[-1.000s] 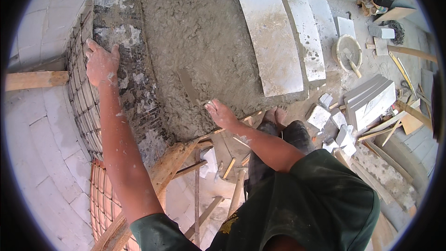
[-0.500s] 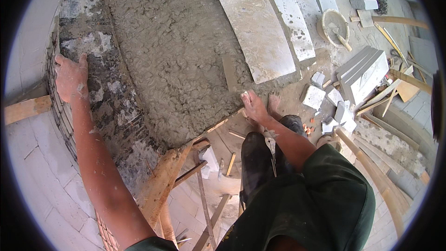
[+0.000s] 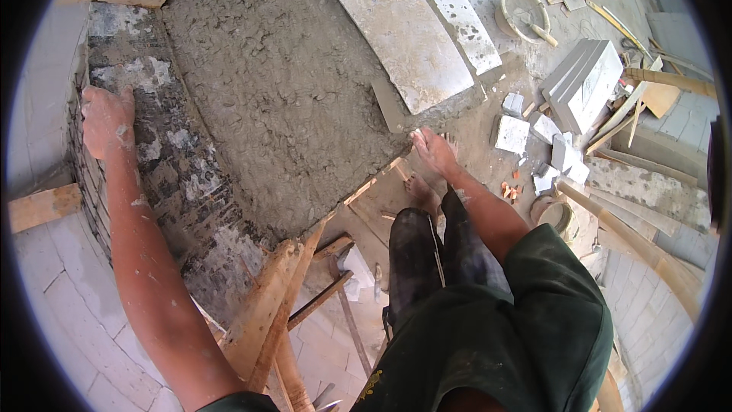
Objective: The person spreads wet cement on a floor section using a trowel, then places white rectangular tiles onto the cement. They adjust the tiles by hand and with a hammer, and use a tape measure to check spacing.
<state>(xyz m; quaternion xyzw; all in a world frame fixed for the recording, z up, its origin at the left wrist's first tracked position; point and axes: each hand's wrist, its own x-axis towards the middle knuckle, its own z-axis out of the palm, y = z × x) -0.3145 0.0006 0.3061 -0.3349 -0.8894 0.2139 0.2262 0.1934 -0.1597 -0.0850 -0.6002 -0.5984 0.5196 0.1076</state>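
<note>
Head view: your right hand [image 3: 435, 154] clamps its fingers on a trowel [image 3: 390, 109] at wet concrete [image 3: 267, 76]; your left hand [image 3: 108, 120] touches a stained board [image 3: 164, 126], finger grip unclear.

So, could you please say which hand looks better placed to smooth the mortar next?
Likely the right hand: it holds the trowel at the mortar; the left hand is at the board.
</note>
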